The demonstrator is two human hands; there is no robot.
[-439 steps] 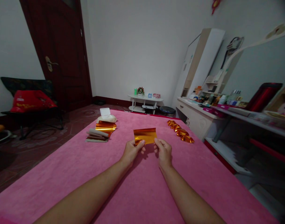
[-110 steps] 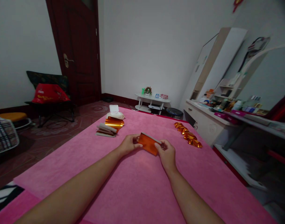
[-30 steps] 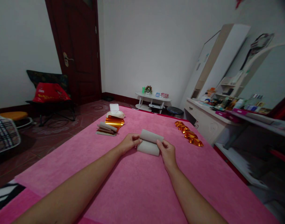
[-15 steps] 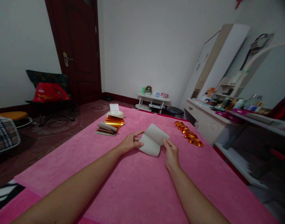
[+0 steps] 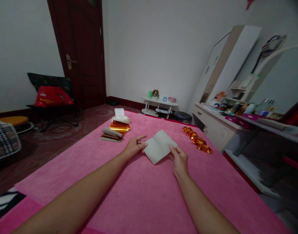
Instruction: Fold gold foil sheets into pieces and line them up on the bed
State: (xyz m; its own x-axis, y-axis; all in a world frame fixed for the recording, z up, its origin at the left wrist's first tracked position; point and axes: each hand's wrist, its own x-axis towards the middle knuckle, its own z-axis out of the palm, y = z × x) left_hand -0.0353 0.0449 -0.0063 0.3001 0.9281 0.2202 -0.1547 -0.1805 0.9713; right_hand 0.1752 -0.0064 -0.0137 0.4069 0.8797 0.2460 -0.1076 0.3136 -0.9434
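Note:
A creased grey-white sheet of paper [image 5: 157, 147] is held up between my hands above the pink cloth [image 5: 139, 191]. My left hand [image 5: 135, 146] has its thumb on the left corner, with the index finger stretched out away from the sheet. At the right corner, my right hand [image 5: 179, 157] pinches the paper between thumb and fingers. Shiny orange-gold foil pieces [image 5: 197, 139], crumpled into shapes, lie in a row to the right. Over on the left are a stack of folded grey paper [image 5: 111, 134] and a smooth gold foil sheet [image 5: 121, 127].
A white pack with a raised lid [image 5: 119, 113] stands behind the gold foil. Beyond the cloth are a low white table [image 5: 161, 101] and a round dark stool [image 5: 183, 116]. A cluttered dresser [image 5: 219, 118] is at the right, and a chair with a red bag [image 5: 52, 97] at the left.
The sheet has opened out flatter, its fold now shallow. My left index finger has lifted off the paper. My right hand has barely shifted.

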